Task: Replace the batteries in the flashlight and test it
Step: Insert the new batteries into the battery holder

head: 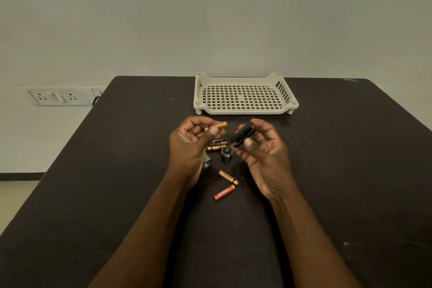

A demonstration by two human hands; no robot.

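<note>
My left hand pinches a copper-coloured battery between thumb and fingers, its end pointing right. My right hand grips a black battery holder, tilted, a short gap from the battery. On the table between and below my hands lie two black-and-copper batteries, a dark round flashlight cap, a silver flashlight part partly hidden by my left wrist, one more copper battery and a red Eveready battery.
A dark table carries everything. A beige perforated plastic tray stands behind my hands near the table's far edge. A wall socket panel is on the wall at left.
</note>
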